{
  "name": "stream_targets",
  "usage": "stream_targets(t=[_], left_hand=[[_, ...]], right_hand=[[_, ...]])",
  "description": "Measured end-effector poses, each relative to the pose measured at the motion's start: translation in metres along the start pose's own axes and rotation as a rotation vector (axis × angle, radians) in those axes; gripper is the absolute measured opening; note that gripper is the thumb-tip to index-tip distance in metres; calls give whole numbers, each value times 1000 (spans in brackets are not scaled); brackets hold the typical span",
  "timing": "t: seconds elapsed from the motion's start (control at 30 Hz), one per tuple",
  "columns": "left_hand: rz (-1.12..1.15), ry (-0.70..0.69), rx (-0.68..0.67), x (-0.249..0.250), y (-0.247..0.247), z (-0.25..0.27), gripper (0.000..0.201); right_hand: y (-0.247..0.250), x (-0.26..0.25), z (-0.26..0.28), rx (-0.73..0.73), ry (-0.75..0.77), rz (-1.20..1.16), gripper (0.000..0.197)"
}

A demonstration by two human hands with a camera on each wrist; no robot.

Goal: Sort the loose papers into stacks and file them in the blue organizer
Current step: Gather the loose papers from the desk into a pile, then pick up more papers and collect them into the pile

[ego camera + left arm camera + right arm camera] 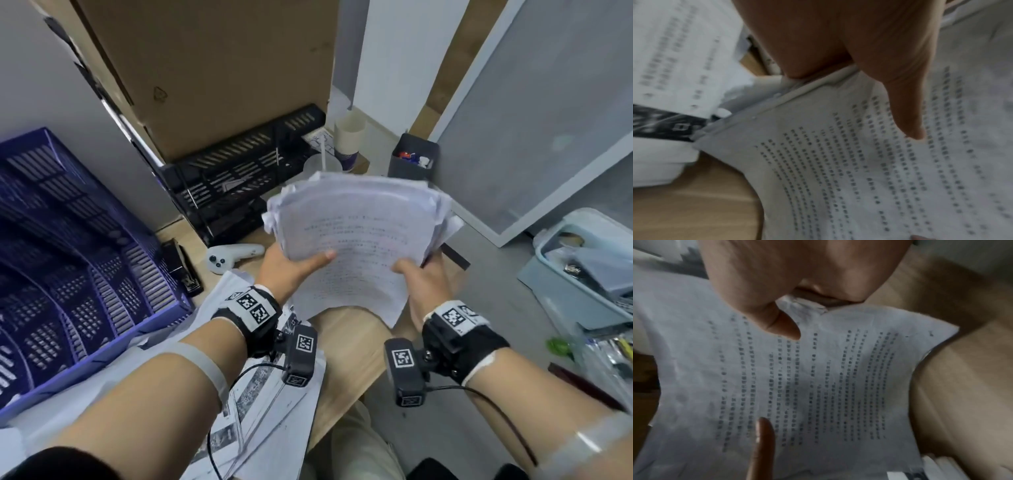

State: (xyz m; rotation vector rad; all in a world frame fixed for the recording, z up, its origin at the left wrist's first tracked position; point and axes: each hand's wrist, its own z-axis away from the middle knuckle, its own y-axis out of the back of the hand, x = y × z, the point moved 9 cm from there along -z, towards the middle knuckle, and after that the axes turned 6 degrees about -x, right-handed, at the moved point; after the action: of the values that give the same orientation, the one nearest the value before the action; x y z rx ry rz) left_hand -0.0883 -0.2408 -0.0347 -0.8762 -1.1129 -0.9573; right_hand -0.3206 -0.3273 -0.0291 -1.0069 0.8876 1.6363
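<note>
A thick stack of printed white papers (359, 236) is held up above the wooden desk, its edges uneven. My left hand (291, 263) grips its left side with the thumb lying across the top sheet. My right hand (421, 277) grips its right side, thumb on top. In the left wrist view the thumb (908, 113) presses on the printed sheet (859, 170). The right wrist view shows the thumb (781, 324) on the same stack of papers (797, 378). The blue organizer (78, 260) lies at the left. More loose papers (260, 394) lie on the desk under my left forearm.
A black slotted organizer (239, 178) stands behind the papers beneath a cardboard box (212, 68). A white controller (233, 257) and a black stapler (181, 267) lie near the blue organizer. A paper cup (349, 144), a dark pen holder (414, 157) and a grey bin (589, 267) stand to the right.
</note>
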Motion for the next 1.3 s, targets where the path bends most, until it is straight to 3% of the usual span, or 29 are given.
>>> stream_targets(t=[0.1, 0.23, 0.33, 0.4, 0.53, 0.6, 0.67, 0.73, 0.83, 0.9, 0.93, 1.03, 1.1, 1.13, 1.23, 1.3], left_hand=[[-13, 124, -61, -38, -11, 2, 51], [71, 209, 40, -64, -10, -4, 49], [233, 265, 56, -65, -20, -11, 38], [269, 297, 23, -61, -29, -17, 35], [39, 332, 23, -63, -16, -28, 26], [-123, 346, 103, -68, 13, -22, 20], [-259, 349, 235, -72, 51, -7, 12], [-300, 333, 370, -78, 87, 15, 16], [-373, 287, 557, -81, 137, 55, 26], [-433, 276, 639, -80, 161, 84, 21], [-458, 278, 665, -80, 171, 99, 18], [-575, 329, 673, -88, 199, 141, 20], [-709, 444, 622, -104, 217, 167, 29], [-765, 519, 581, -115, 224, 179, 37], [-836, 630, 494, -141, 236, 210, 58], [-831, 664, 466, -152, 242, 224, 66]], right_hand=[[-9, 23, 2, -79, -26, 67, 52], [-6, 39, -8, -114, -150, 223, 31], [9, 12, -28, -97, -66, 347, 19], [15, -15, -47, -110, 30, 477, 26], [28, -35, -96, -132, 59, 819, 39], [33, -32, -113, -58, 22, 958, 50], [24, -35, -113, 42, 76, 1072, 56], [-15, -19, -107, -93, 137, 1062, 42], [-100, 46, -65, -629, 23, 1048, 17], [-148, 83, -25, -885, -37, 1007, 20], [-165, 98, -10, -937, -63, 999, 25], [-197, 131, 11, -951, -108, 1069, 53], [-205, 140, 16, -909, -103, 1170, 64], [-208, 141, 18, -883, -102, 1189, 60], [-219, 133, 27, -846, -37, 1178, 25], [-225, 122, 35, -872, 23, 1106, 25]])
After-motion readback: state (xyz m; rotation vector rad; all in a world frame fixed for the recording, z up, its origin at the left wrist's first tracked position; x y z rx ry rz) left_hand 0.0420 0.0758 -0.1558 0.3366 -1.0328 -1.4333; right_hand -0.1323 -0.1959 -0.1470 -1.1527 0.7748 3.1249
